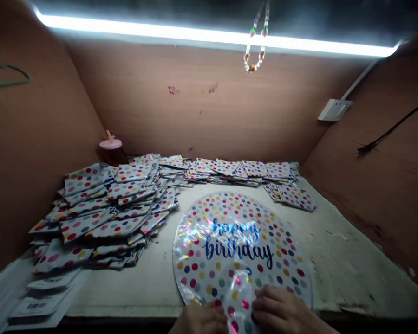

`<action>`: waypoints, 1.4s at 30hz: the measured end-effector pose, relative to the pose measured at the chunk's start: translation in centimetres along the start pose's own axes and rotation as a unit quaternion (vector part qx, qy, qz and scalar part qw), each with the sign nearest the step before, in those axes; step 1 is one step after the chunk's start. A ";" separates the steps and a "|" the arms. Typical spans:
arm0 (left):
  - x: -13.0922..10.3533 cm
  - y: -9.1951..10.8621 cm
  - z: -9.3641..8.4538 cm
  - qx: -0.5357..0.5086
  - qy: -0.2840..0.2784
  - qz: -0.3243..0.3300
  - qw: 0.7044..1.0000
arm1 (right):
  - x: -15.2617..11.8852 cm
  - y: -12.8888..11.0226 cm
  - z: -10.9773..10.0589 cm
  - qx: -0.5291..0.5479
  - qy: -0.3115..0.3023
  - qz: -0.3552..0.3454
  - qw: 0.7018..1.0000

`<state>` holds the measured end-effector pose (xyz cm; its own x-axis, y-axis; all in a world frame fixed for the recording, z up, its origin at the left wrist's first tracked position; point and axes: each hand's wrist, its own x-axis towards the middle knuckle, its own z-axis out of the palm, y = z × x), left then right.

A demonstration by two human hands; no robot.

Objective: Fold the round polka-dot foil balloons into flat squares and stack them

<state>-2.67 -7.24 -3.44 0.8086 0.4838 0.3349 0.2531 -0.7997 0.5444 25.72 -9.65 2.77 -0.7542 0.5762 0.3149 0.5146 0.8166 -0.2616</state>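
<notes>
A round, flat foil balloon (pixel 237 208) with coloured dots and blue "happy birthday" lettering lies on the white table, its lower edge towards me. Both hands are at its near part, where the dotted foil is raised and creased. My left hand (pixel 204 319) rests at the lower left of that fold with its fingers bent inward. On the right side of the fold, my right hand (pixel 285 311) has its fingers pressed together on the foil. The fingertips of both hands touch the shiny foil, and the bottom frame edge cuts off part of each hand.
Piles of folded dotted foil packets (pixel 128 204) cover the left side and line the back. More packets (pixel 296 197) lie at the back right. Labelled white packets (pixel 38 304) sit front left. Behind the pile stands a pink-lidded container (pixel 110 147); beads (pixel 252 67) hang overhead.
</notes>
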 end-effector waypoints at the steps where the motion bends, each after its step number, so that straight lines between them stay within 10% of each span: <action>1: 0.3 0.8 -0.5 -0.046 0.002 -0.036 0.998 | -2.0 -1.1 0.2 0.007 0.002 0.002 1.000; 7: 3.4 3.0 -4.3 -0.281 -0.042 -0.324 0.902 | -5.4 -2.9 0.2 0.138 0.095 0.187 0.968; 14: 5.7 2.8 -4.7 -0.157 0.055 -0.365 0.916 | -1.0 -0.6 -1.4 0.194 0.125 0.353 0.907; 19: 5.0 -0.2 -7.2 0.000 -0.026 -0.364 0.931 | 1.7 4.3 -1.4 0.031 0.043 0.424 0.904; 27: 5.8 -8.2 -10.4 -0.029 0.119 -0.461 0.879 | 8.7 16.3 -3.9 0.034 -0.016 0.504 0.863; 33: 7.3 -8.9 -9.6 0.024 0.147 -0.489 0.860 | -0.8 16.3 -6.4 0.225 -0.018 0.572 0.788; 37: 7.1 -7.7 -9.4 0.061 0.145 -0.496 0.854 | -5.6 14.3 -4.2 0.314 0.146 0.582 0.736; 42: 5.2 -6.6 -8.9 0.120 0.104 -0.363 0.918 | -6.2 12.5 -1.7 0.118 0.198 0.546 0.805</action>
<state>-4.86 3.75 1.58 0.2678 0.9578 0.1043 0.8147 -0.2829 0.5062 37.53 -2.89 -0.87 0.3095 0.9503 0.0328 0.6548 -0.1880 -0.7320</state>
